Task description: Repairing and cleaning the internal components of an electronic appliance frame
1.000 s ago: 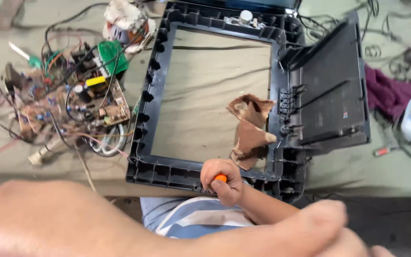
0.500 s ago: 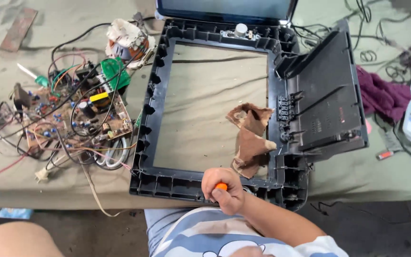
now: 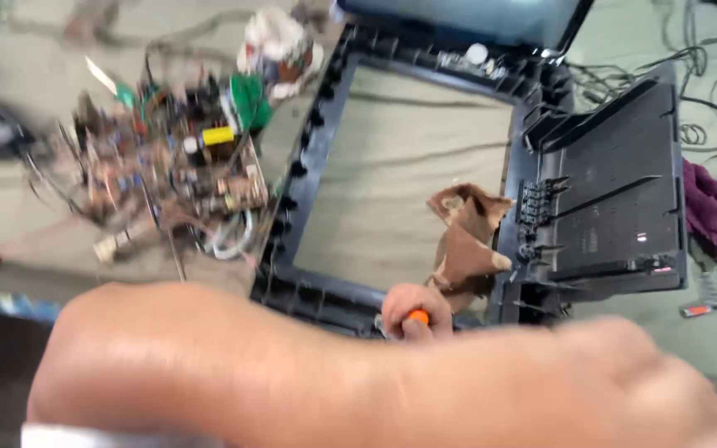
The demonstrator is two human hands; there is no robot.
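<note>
- Right hand [image 3: 412,309]: fist closed around an orange-handled tool [image 3: 417,317], only the orange butt showing between the curled fingers; the tool's tip is hidden. The hand sits on the near rail of the black plastic frame [image 3: 309,166], toward the bench's front edge.
- Left hand: a large blurred forearm [image 3: 309,373] crosses the foreground from lower left to lower right, close to the camera; whether that hand is open or closed cannot be told, and it shows nothing held.
- Black plastic frame: a large rectangular bezel with ribbed rails, lying flat on the bench, its open middle showing the cloth beneath. Its near rail lies by the bench's front edge, its far rail toward the back edge.
- Brown rag [image 3: 466,241]: crumpled, lying inside the frame opening at its near right corner, just beside the right hand and touching the right rail.
- Black panel [image 3: 616,199]: flat ribbed plate lying against the frame's right rail, toward the bench's right side.
- Circuit board [image 3: 172,170]: cluttered with components and loose wires, left of the frame, toward the bench's left side; blurred.
- Purple cloth [image 3: 715,207]: bunched near the right edge of the bench, beyond the black panel.
- Bench cover [image 3: 400,158]: greyish-green fabric under everything.
</note>
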